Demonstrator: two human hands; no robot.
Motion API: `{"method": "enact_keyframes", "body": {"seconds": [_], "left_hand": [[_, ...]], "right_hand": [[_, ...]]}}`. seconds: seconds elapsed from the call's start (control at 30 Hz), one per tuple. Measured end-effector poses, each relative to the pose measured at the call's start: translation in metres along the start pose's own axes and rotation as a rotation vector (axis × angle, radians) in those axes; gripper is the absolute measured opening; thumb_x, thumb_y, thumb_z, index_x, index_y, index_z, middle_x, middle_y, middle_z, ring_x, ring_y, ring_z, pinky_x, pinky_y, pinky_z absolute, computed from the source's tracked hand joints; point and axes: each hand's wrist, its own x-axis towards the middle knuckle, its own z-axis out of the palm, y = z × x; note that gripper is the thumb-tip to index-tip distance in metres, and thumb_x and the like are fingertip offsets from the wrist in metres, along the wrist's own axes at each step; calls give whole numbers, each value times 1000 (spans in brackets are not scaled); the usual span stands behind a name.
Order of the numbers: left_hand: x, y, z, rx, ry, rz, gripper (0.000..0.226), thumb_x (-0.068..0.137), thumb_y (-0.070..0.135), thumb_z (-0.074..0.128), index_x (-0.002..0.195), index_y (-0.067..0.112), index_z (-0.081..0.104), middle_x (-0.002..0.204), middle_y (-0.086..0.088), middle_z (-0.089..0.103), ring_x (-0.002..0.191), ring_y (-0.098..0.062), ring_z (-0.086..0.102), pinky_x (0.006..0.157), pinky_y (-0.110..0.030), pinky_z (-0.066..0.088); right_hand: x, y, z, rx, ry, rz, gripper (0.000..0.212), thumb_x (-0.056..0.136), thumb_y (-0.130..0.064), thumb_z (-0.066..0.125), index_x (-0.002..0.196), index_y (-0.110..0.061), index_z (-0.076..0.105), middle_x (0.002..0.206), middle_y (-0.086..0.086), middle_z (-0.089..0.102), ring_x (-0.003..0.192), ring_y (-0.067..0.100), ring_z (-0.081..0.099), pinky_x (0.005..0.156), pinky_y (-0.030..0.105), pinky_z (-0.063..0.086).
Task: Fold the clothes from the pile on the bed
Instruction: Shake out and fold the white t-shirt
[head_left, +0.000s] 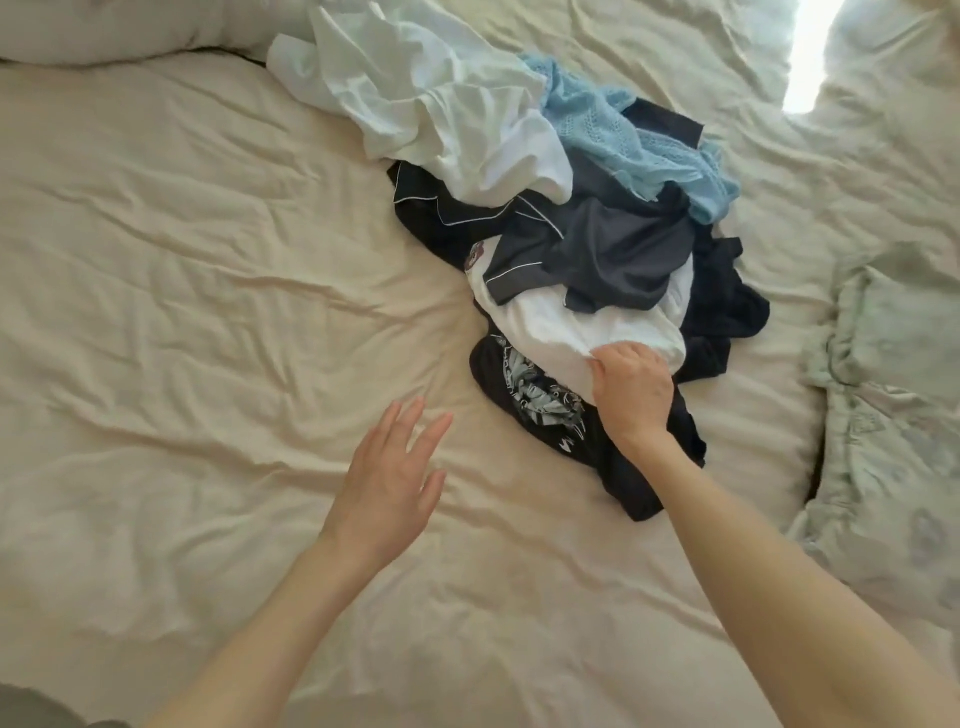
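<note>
Pinching the near edge of a white garment (566, 325), the right hand (631, 389) has its fingers curled into the cloth at the front of the pile (571, 218). The left hand (389, 478) is spread, fingers straight and apart, over bare sheet just left of the pile; whether it touches the bed (182, 260) cannot be told.

Location: the pile lies right of centre on the cream bed, unfolded, with no folded item in view. The task is judged to be at its first pick.

Findings on risk:
- The white garment lies partly under a dark grey piped garment (597, 249) and over a black patterned garment (540, 405). A straight pull is likely to drag the grey piece along or roll it off the heap.
- The right wrist rests across the black patterned garment; lifting may catch that cloth and carry two items together.
- A pale blue knit (634, 140) and a large white sheet-like cloth (431, 104) sit heaped at the far side. Disturbing the base could make them slump forward.
- The grip takes only an edge, with one hand. The garment may come up bunched, with no clear corners or seams for folding.
- The bed surface is heavily creased and soft; folds laid on it may not lie flat.
</note>
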Motion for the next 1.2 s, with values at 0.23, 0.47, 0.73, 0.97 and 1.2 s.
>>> {"method": "enact_keyframes", "body": {"seconds": [0.23,0.47,0.73,0.97,1.2], "left_hand": [[39,55,-42,-59,4,167,71,90,19,58,148,21,18,155,-9,15,143,-23,17,116,-32,18],[52,130,-137,-272,232,382,73,78,15,74,141,12,37,141,-6,44,131,-19,42,108,-35,35],[-19,173,-239,-529,398,409,8,86,7,65,91,12,68,83,11,65,76,5,60,71,-4,44],[-80,158,-322,-823,322,271,17,90,9,58,79,21,60,72,11,62,71,-8,62,81,-40,55],[-148,137,-345,-725,471,332,22,84,24,67,97,31,51,89,11,58,79,-4,59,67,-11,47]], "right_hand": [[-16,-41,-82,682,129,105,17,93,-12,55,80,-15,66,66,-8,58,63,4,49,60,15,35],[-26,-83,-218,1015,202,-16,21,90,-6,58,86,-25,65,74,-19,64,71,-5,56,67,12,41],[-66,-126,-329,1063,186,-96,18,89,-9,61,79,-23,68,72,-17,63,68,-7,54,67,11,41],[-99,-188,-384,746,235,-275,11,97,-24,48,91,-28,57,78,-21,57,76,-9,52,68,6,36],[-127,-246,-411,787,134,-251,18,97,-25,48,97,-16,63,80,-11,59,70,0,51,59,8,37]]}}
